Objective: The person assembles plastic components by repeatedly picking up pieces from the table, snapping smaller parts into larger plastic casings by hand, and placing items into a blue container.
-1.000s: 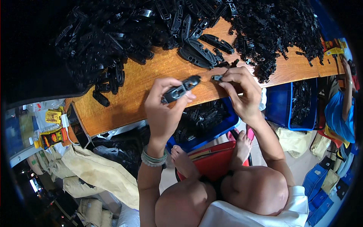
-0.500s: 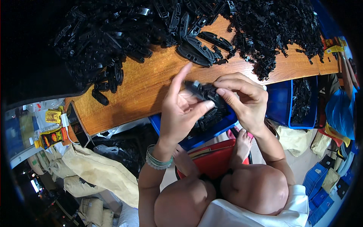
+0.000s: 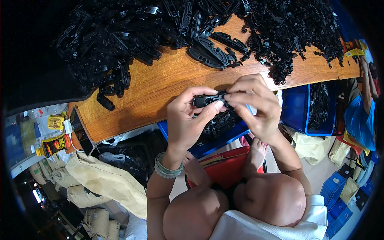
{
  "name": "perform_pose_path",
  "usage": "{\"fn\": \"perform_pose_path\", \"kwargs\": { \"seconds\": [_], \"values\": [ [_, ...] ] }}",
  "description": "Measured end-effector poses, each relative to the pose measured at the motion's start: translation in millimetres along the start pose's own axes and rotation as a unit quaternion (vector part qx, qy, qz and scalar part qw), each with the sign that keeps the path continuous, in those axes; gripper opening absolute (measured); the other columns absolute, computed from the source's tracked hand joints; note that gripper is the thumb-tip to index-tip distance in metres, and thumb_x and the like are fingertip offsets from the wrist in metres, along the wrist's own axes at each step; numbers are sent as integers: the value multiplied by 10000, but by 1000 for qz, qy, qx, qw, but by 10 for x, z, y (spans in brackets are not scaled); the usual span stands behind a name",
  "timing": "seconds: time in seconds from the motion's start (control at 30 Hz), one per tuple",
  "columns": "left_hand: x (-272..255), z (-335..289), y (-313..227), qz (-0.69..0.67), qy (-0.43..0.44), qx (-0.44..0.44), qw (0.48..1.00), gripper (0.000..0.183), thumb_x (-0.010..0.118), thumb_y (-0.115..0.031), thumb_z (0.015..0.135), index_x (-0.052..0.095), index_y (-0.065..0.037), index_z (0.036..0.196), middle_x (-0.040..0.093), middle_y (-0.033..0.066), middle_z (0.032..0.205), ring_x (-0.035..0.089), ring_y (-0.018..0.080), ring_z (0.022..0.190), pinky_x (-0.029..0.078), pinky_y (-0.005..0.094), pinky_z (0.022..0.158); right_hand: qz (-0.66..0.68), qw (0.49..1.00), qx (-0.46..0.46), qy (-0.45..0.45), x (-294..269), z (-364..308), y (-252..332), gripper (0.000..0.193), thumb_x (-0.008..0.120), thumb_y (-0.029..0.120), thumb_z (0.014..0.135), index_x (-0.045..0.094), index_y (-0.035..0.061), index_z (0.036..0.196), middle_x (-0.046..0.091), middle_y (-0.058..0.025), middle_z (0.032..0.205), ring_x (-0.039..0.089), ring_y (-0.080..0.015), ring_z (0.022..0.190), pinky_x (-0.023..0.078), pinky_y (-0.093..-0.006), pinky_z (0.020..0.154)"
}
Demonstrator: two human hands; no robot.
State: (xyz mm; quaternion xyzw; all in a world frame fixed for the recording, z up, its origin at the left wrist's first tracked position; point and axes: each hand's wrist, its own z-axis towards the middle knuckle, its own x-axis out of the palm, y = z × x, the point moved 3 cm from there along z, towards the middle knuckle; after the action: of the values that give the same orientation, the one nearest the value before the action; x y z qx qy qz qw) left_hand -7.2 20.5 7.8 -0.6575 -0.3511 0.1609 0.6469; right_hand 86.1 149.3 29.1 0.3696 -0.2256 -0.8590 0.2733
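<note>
A long black plastic part [image 3: 205, 101] lies between the thumb and fingers of my left hand [image 3: 187, 114], over the table's near edge. My right hand [image 3: 258, 105] is pinched at that part's right end; whether a small piece sits in its fingertips is hidden. Just beyond, a few curved black plastic parts [image 3: 208, 54] rest on the wooden table [image 3: 148, 86]. Larger parts like them form a heap [image 3: 116, 36] at the far left. Small black clips make another pile [image 3: 292, 32] at the far right.
Below my hands a blue bin [image 3: 204, 148] holds black parts. To the right stands another blue bin [image 3: 310, 120] of black parts. Sacks [image 3: 106, 172] lie at the lower left. A person in blue [image 3: 360, 116] is at the far right.
My left fingers have closed from spread to a grip around the black part, which has turned more level. My right fingertips have shifted slightly at its right end.
</note>
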Motion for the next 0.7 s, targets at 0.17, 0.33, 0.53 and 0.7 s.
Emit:
{"fn": "perform_pose_path", "kwargs": {
  "seconds": [0.17, 0.33, 0.53, 0.7],
  "values": [
    [-19, 9, -33, 77, 23, 0, 997, 211, 606, 44, 782, 568, 62, 989, 644, 120, 836, 653, 140, 739, 535, 231, 656, 215, 927, 305, 31, 71, -143, -160, 230, 682, 71, 768, 646, -27, 973, 620, -100, 819, 592, -183, 769, 458, -289, 689],
    [-1, 37, -63, 53, 56, -33, 996, 178, 587, -11, 809, 601, 52, 975, 654, 116, 818, 659, 145, 737, 522, 233, 671, 180, 957, 226, 21, 31, -156, -160, 221, 665, 81, 790, 647, -26, 983, 614, -99, 784, 593, -164, 713, 463, -277, 652],
    [-180, 331, -165, 365, 72, 173, 912, 168, 568, 13, 819, 627, 30, 974, 654, 116, 936, 642, 192, 797, 512, 279, 705, 269, 887, 309, 213, -42, -155, -182, 191, 590, 53, 845, 641, -32, 1008, 630, -105, 880, 605, -164, 653, 486, -297, 607],
    [-9, 646, -188, 563, -3, 348, 750, 240, 657, 39, 705, 596, 8, 935, 561, 144, 1030, 536, 285, 995, 458, 353, 813, -141, 978, 146, -41, -45, 83, -398, 141, 674, 5, 704, 626, 6, 836, 553, -113, 813, 575, -275, 754, 470, -335, 618]
  ]
}}
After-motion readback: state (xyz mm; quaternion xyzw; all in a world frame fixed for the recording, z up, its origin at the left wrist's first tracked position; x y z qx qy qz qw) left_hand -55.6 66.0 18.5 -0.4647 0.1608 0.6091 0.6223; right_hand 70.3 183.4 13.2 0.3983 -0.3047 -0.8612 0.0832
